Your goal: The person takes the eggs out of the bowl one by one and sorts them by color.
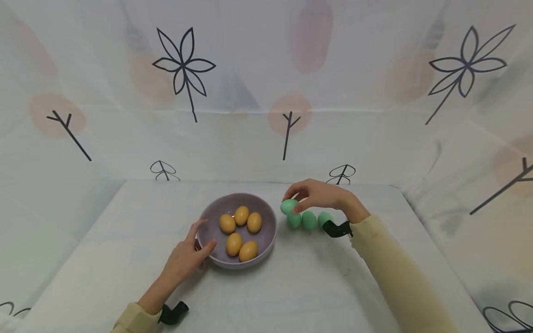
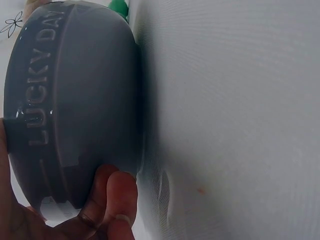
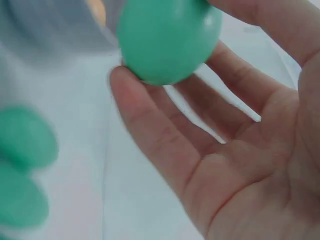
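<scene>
A green egg (image 1: 288, 206) is pinched between the thumb and fingers (image 3: 150, 125) of the right hand (image 1: 320, 195), just right of the grey bowl (image 1: 266, 233) on the worktop (image 1: 316, 286). Three more green eggs (image 1: 309, 220) are seen beside it under the wrist. The bowl's near-left wall is gripped by the left hand (image 1: 187, 256), fingers curled on it. Five yellow eggs (image 1: 240, 230) are held in the bowl.
</scene>
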Motion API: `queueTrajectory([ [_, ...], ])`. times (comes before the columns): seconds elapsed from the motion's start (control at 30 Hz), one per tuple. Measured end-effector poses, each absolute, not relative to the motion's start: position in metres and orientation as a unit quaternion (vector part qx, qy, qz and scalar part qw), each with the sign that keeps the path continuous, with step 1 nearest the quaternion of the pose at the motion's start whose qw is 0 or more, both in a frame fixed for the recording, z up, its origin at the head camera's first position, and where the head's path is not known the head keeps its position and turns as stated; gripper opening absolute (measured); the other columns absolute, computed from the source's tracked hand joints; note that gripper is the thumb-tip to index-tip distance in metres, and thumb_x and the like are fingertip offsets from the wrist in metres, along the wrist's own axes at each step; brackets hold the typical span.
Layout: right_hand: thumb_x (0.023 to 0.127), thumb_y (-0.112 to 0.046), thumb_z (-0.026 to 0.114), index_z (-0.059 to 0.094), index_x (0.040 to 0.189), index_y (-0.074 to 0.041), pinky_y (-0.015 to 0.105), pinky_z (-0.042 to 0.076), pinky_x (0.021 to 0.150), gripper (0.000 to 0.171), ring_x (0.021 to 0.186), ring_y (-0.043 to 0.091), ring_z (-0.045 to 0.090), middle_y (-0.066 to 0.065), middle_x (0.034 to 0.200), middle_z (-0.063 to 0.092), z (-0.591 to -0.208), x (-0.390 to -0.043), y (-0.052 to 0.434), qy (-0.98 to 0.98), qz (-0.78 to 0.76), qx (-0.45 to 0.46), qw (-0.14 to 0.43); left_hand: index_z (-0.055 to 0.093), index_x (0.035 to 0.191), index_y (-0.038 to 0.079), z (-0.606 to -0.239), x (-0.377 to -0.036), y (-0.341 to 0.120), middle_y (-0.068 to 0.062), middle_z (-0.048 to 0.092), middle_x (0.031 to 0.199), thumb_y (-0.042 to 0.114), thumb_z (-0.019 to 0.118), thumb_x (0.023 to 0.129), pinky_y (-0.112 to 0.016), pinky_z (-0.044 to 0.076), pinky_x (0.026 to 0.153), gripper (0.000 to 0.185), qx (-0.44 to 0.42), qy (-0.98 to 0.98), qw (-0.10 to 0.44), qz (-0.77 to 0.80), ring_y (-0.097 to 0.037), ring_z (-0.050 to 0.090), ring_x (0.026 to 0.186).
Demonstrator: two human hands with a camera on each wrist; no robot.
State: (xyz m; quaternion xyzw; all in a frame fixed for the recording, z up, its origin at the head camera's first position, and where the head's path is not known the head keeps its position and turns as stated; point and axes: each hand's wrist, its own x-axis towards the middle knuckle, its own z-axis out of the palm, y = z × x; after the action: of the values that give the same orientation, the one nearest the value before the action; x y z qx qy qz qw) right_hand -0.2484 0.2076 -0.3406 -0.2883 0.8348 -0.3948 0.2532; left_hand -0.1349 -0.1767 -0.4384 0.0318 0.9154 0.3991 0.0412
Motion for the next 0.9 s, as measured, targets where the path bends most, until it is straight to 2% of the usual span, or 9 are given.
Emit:
queueTrajectory([
  [0.17, 0.09, -0.027, 0.074, 0.065, 0.128, -0.02, 0.045, 0.042, 0.099, 0.039, 0.115, 0.023, 0.059, 0.001, 0.128, 0.062, -0.348, -0.241, 0.251, 0.845, -0.435, -0.233, 0.207, 0.032, 0.15, 0.026, -0.438, -0.135, -0.176, -0.001, 0.058, 0.067, 0.041, 0.065, 0.095, -0.032, 0.042, 0.053, 0.066, 0.029, 0.915, 0.043, 0.4, -0.018, 0.057, 0.053],
  [0.27, 0.096, -0.027, 0.068, 0.059, 0.136, -0.018, 0.043, 0.047, 0.097, 0.042, 0.114, 0.027, 0.06, 0.008, 0.139, 0.052, -0.354, -0.237, 0.275, 0.839, -0.464, -0.21, 0.193, 0.033, 0.15, 0.026, -0.439, -0.135, -0.176, -0.001, 0.058, 0.066, 0.041, 0.066, 0.095, -0.031, 0.041, 0.052, 0.066, 0.028, 0.916, 0.042, 0.399, -0.017, 0.057, 0.053],
  [0.4, 0.102, -0.025, 0.058, 0.05, 0.145, -0.016, 0.04, 0.051, 0.093, 0.045, 0.119, 0.026, 0.055, 0.012, 0.15, 0.038, -0.365, -0.234, 0.302, 0.822, -0.508, -0.184, 0.179, 0.033, 0.15, 0.026, -0.441, -0.136, -0.177, -0.001, 0.058, 0.066, 0.041, 0.066, 0.095, -0.031, 0.041, 0.052, 0.066, 0.027, 0.916, 0.042, 0.398, -0.018, 0.057, 0.052],
  [0.47, 0.104, -0.025, 0.055, 0.046, 0.148, -0.015, 0.039, 0.052, 0.091, 0.046, 0.118, 0.025, 0.053, 0.015, 0.146, 0.04, -0.37, -0.233, 0.314, 0.811, -0.531, -0.174, 0.17, 0.033, 0.15, 0.026, -0.442, -0.136, -0.177, -0.001, 0.058, 0.066, 0.041, 0.066, 0.095, -0.031, 0.041, 0.053, 0.066, 0.026, 0.916, 0.044, 0.398, -0.018, 0.057, 0.052],
  [0.6, 0.106, -0.025, 0.05, 0.04, 0.15, -0.009, 0.038, 0.052, 0.09, 0.048, 0.108, 0.026, 0.059, 0.021, 0.128, 0.047, -0.38, -0.228, 0.338, 0.799, -0.561, -0.164, 0.145, 0.032, 0.151, 0.026, -0.444, -0.137, -0.178, -0.001, 0.059, 0.067, 0.042, 0.066, 0.095, -0.032, 0.042, 0.053, 0.067, 0.026, 0.915, 0.046, 0.399, -0.018, 0.058, 0.053],
  [0.7, 0.104, -0.022, 0.055, 0.037, 0.151, -0.009, 0.032, 0.051, 0.091, 0.052, 0.107, 0.023, 0.064, 0.019, 0.122, 0.049, -0.386, -0.222, 0.356, 0.806, -0.562, -0.141, 0.12, 0.032, 0.151, 0.026, -0.444, -0.137, -0.177, 0.0, 0.059, 0.068, 0.042, 0.065, 0.095, -0.032, 0.042, 0.053, 0.067, 0.029, 0.916, 0.046, 0.398, -0.018, 0.058, 0.054],
  [0.8, 0.098, -0.017, 0.065, 0.035, 0.153, -0.014, 0.022, 0.046, 0.091, 0.063, 0.109, 0.02, 0.065, 0.016, 0.128, 0.049, -0.392, -0.217, 0.371, 0.828, -0.541, -0.114, 0.097, 0.032, 0.151, 0.026, -0.443, -0.136, -0.177, -0.001, 0.059, 0.068, 0.041, 0.065, 0.096, -0.032, 0.042, 0.053, 0.066, 0.03, 0.916, 0.044, 0.397, -0.018, 0.057, 0.054],
  [0.9, 0.093, -0.014, 0.071, 0.031, 0.155, -0.012, 0.019, 0.042, 0.088, 0.074, 0.111, 0.02, 0.064, 0.017, 0.139, 0.043, -0.397, -0.212, 0.384, 0.849, -0.512, -0.093, 0.088, 0.032, 0.151, 0.025, -0.441, -0.136, -0.178, -0.001, 0.059, 0.068, 0.041, 0.065, 0.096, -0.032, 0.042, 0.053, 0.066, 0.03, 0.917, 0.044, 0.396, -0.017, 0.057, 0.054],
])
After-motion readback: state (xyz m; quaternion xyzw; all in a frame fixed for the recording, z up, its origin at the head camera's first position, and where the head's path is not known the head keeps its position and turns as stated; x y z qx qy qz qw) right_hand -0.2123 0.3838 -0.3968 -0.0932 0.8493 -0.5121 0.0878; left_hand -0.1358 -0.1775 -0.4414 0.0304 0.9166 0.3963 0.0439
